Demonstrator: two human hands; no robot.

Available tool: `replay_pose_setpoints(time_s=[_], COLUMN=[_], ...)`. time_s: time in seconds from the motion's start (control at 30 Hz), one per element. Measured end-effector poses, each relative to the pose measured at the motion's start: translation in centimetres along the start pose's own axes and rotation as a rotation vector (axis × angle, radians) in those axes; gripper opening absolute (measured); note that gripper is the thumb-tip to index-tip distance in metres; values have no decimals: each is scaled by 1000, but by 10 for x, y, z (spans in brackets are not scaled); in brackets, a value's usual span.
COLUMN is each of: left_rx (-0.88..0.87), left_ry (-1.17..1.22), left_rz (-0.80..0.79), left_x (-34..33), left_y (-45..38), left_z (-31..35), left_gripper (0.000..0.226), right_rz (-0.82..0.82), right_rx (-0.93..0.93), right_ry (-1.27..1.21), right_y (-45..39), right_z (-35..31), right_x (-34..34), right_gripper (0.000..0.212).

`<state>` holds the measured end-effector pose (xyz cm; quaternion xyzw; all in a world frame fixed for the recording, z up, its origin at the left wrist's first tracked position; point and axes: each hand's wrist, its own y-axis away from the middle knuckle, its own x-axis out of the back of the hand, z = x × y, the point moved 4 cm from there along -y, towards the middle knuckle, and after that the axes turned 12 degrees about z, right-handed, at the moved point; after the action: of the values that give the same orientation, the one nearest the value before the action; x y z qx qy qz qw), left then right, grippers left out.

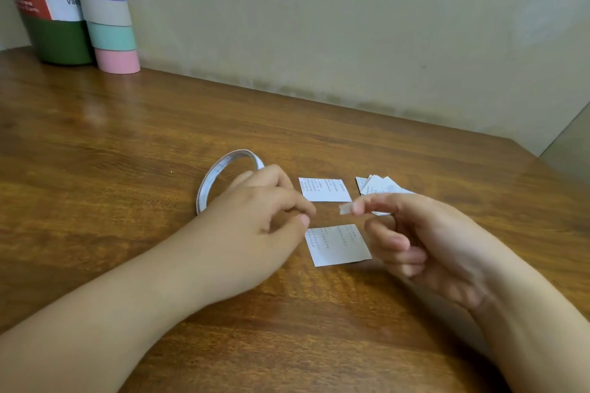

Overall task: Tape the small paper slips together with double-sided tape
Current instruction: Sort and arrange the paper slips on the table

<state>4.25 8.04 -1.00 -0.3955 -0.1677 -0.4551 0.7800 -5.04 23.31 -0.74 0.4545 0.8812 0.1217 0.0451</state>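
Step in hand, as judged: placing a cut piece of double-sided tape (345, 209) on a slip. It should land flat along one edge of the near small white printed paper slip (337, 244) lying on the brown wooden surface (127, 143). The right hand (424, 233) pinches the piece at its fingertips. The left hand (255, 217), fingers loosely curled, appears to hold nothing, beside the thin white tape roll (210, 179). A second slip (324, 189) and a small pile of slips (380, 187) lie just beyond.

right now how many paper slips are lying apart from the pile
2: one slip beyond the hands, one slip nearer, between them. The pile to the right overlaps, so its count is unclear.
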Motion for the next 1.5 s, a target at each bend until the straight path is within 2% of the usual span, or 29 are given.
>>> replay_pose_setpoints(time_s=[0.13,0.27,0.67,0.8,0.93,1.2,1.5], left_rx=[-103,-120,-159,-147,-130,-125,-145], left_ry=[-71,-108,-146,-158,-157,-157,-156], left_rz=[-93,-124,-220,-227,-245,-250,-232], left_x=[-8,-10,-17,-18,-18,-18,-21], left_y=[4,5,6,6,6,6,6], left_z=[3,2,1,1,0,-1,-4], left_gripper=[21,31,41,48,34,32,41], right_rz=[-1,-14,-29,-46,-60,-40,14], right_rx=[-101,-131,-134,-124,-122,-130,-98], right_ry=[132,221,283,286,304,380,473], right_y=[-2,-4,-5,-4,-4,-4,-1], right_z=[7,11,12,12,12,13,12], right_x=[3,1,-2,-3,-4,-5,-3], right_gripper=[30,29,24,25,26,23,21])
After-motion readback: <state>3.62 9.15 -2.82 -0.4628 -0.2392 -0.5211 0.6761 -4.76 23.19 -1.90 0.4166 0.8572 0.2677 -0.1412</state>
